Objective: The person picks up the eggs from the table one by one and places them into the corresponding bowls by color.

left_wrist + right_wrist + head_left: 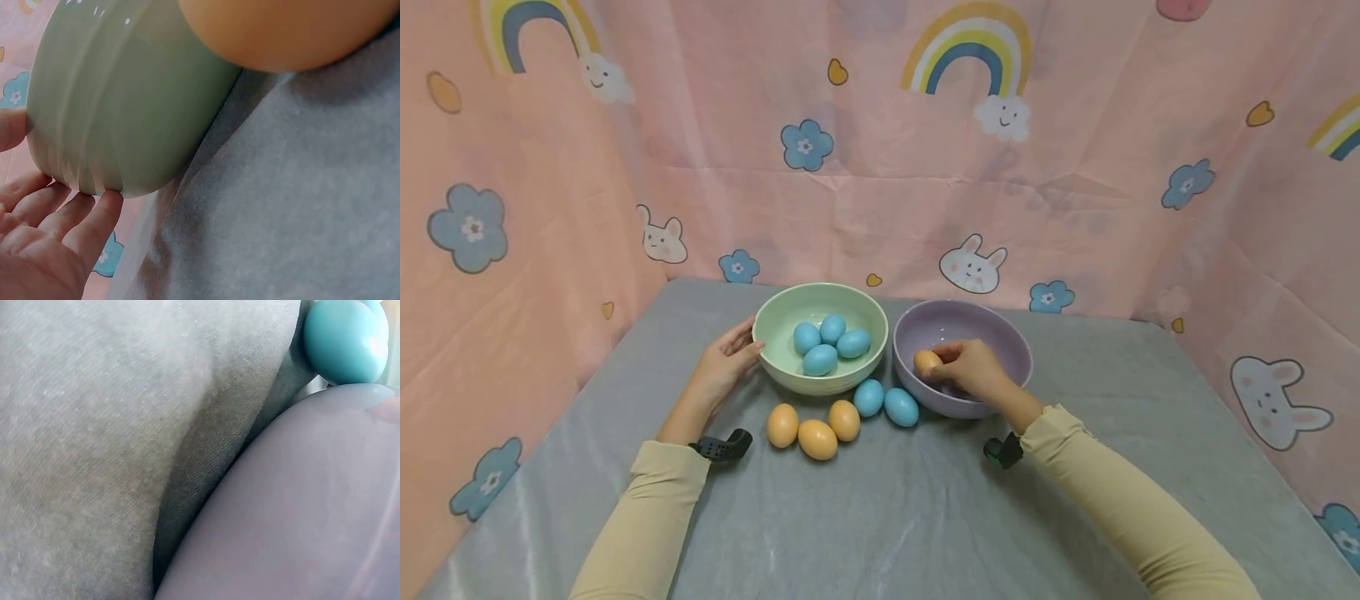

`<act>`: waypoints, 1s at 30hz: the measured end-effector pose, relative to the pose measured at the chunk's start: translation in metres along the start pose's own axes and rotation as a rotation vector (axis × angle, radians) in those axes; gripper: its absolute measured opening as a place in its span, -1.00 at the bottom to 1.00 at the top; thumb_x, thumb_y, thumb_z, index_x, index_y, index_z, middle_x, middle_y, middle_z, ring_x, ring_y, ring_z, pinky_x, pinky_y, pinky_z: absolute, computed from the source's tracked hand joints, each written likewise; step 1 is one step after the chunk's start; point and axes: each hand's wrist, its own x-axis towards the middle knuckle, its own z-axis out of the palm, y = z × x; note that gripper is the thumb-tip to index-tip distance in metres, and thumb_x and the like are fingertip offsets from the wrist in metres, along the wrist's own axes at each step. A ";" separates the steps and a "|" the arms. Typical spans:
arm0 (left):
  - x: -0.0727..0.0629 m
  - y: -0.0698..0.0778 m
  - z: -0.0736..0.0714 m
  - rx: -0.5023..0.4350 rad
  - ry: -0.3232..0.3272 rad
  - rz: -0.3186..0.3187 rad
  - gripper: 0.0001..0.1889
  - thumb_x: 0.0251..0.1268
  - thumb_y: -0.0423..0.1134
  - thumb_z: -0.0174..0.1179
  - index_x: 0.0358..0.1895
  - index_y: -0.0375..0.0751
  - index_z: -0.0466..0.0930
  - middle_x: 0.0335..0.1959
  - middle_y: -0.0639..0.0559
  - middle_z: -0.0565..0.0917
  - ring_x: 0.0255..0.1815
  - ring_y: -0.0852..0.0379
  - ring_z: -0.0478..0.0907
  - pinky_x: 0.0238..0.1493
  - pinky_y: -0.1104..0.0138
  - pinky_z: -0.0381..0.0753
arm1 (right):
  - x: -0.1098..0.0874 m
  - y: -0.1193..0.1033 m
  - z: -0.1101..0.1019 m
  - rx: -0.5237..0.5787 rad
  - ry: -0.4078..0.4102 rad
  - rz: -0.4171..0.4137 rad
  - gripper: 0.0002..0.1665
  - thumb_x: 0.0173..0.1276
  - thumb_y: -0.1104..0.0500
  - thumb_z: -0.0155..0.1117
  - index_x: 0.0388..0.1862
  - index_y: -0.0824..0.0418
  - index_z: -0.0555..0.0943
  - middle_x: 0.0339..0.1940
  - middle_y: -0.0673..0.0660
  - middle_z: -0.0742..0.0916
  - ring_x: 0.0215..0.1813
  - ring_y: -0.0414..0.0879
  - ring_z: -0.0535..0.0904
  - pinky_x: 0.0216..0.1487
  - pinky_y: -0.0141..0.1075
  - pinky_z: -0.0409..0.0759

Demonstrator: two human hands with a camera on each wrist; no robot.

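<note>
My left hand [721,367] touches the outer left side of a light green bowl [823,387]. In the left wrist view its fingertips [111,199] rest against the bowl's ridged wall, fairly straight. Several blue eggs [820,360] lie inside that bowl. Over the purple bowl [951,407], my right hand [976,369] pinches a yellow-orange egg [927,363] inside the rim. The right wrist view shows the purple bowl's side [300,500] and a blue egg [347,340], but little of the hand. How far the bowl's floor is covered is hidden by the hand.
Three yellow-orange eggs [817,439] lie on the grey cloth [880,525] before the green bowl. Two blue eggs [901,407] sit between the bowls at the front. A pink patterned curtain [880,200] closes off the back and sides.
</note>
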 end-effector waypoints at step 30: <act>-0.001 0.001 0.000 0.006 -0.003 0.000 -0.33 0.54 -0.29 0.03 0.60 -0.18 -0.02 0.62 -0.13 0.05 0.63 -0.04 0.04 0.30 0.54 0.51 | -0.037 -0.020 0.014 0.180 0.162 -0.181 -0.52 0.25 0.09 0.48 0.10 0.29 0.70 0.03 0.22 0.79 -0.20 -0.16 0.75 -0.25 -0.52 0.67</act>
